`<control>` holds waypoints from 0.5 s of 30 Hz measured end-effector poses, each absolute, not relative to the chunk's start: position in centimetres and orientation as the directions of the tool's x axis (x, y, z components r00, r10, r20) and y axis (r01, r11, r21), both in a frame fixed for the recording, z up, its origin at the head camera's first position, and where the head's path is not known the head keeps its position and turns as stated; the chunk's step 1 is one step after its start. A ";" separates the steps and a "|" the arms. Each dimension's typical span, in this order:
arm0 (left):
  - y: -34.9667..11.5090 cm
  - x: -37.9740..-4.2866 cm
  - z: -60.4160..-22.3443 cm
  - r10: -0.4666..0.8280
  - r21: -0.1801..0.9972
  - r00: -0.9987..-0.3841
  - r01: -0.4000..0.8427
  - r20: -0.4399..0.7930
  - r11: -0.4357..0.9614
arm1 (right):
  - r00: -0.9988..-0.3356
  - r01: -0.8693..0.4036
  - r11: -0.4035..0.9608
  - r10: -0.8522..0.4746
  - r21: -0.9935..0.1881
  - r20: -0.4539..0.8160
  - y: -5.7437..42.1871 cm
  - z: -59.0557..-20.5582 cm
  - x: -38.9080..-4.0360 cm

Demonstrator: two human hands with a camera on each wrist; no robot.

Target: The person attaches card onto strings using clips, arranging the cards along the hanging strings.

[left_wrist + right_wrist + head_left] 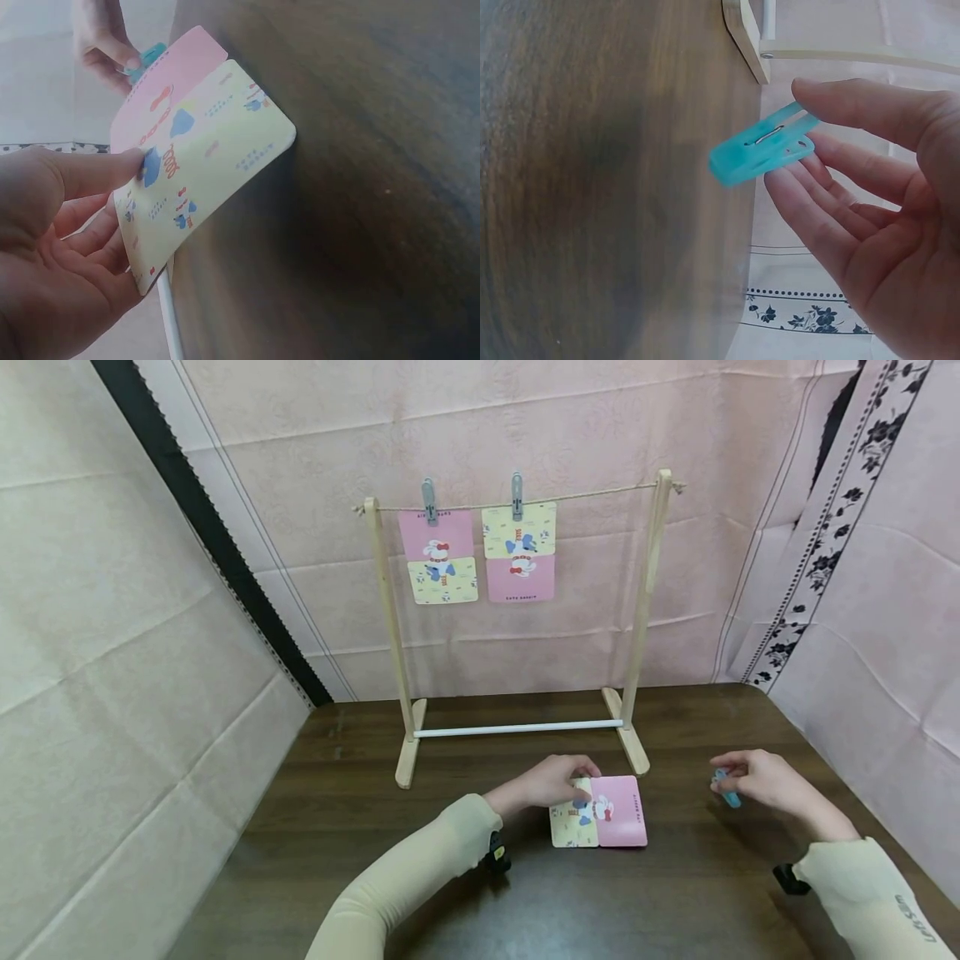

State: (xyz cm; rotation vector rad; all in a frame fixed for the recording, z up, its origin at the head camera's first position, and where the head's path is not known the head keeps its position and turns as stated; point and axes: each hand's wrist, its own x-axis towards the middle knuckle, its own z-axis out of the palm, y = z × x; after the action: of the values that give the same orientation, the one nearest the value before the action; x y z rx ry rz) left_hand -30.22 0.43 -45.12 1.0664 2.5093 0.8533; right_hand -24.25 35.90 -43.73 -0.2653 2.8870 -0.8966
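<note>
My left hand [551, 782] pinches a thin booklet [621, 812], spread to show a pink half and a yellow patterned half with cartoon figures. In the left wrist view the thumb lies on the yellow side of the booklet [217, 142] and the fingers are behind it. Off to the right, my right hand [767, 779] holds a teal clothespin [727, 795] above the table. Seen from the right wrist, the thumb and fingers press the handle ends of the clothespin [761, 146], its tip pointing away from the palm.
Behind the hands stands a wooden rack [643, 602] with a string [600, 495] across its top and a white bar [517, 728] low down. Two similar booklets [442, 578] hang there from grey-blue clothespins [517, 497]. Pale cloth [570, 652] surrounds the brown table [337, 843].
</note>
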 end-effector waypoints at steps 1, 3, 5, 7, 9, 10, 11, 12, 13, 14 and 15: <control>0.4 -30.2 -45.0 0.726 0.626 -0.687 0.555 -0.027 0.548 | -0.979 -0.138 0.812 -0.199 -0.568 -0.047 35.9 -43.7 -24.3; 0.4 -30.2 -44.8 0.727 0.637 -0.686 0.553 -0.019 0.538 | -0.979 -0.151 0.819 -0.200 -0.553 -0.029 35.9 -43.6 -24.4; 0.4 -30.3 -44.5 0.729 0.645 -0.685 0.555 -0.003 0.524 | -0.980 -0.162 0.826 -0.199 -0.540 -0.009 35.9 -43.5 -24.4; 0.4 -30.4 -44.4 0.727 0.649 -0.686 0.561 0.017 0.514 | -0.980 -0.175 0.827 -0.199 -0.534 0.012 35.9 -43.3 -24.4; 0.4 -30.4 -44.3 0.721 0.662 -0.692 0.556 0.035 0.502 | -0.979 -0.184 0.826 -0.199 -0.532 0.030 35.8 -43.1 -24.5; 0.4 -30.5 -44.3 0.716 0.671 -0.697 0.550 0.042 0.496 | -0.979 -0.187 0.824 -0.199 -0.534 0.036 35.8 -43.0 -24.5; 0.4 -30.5 -44.3 0.711 0.683 -0.701 0.543 0.049 0.489 | -0.979 -0.190 0.823 -0.200 -0.535 0.040 35.8 -42.9 -24.5; 0.4 -30.5 -44.2 0.707 0.694 -0.705 0.536 0.055 0.481 | -0.980 -0.188 0.822 -0.197 -0.537 0.042 35.8 -42.8 -24.6; 0.3 -30.6 -44.2 0.702 0.706 -0.710 0.527 0.060 0.473 | -0.979 -0.191 0.821 -0.199 -0.538 0.045 35.9 -42.7 -24.6; 0.3 -30.6 -44.2 0.697 0.718 -0.714 0.519 0.064 0.465 | -0.980 -0.190 0.821 -0.195 -0.539 0.047 35.9 -42.6 -24.6; 0.3 -30.6 -44.1 0.694 0.725 -0.717 0.514 0.070 0.458 | -0.979 -0.191 0.820 -0.196 -0.540 0.050 35.9 -42.5 -24.6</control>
State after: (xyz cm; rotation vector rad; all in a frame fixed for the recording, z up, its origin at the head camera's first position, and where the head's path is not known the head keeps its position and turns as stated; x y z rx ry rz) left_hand -30.62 0.33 -44.08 1.0445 2.4722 1.1073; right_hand -24.64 35.91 -42.46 -0.3182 2.9890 -0.8859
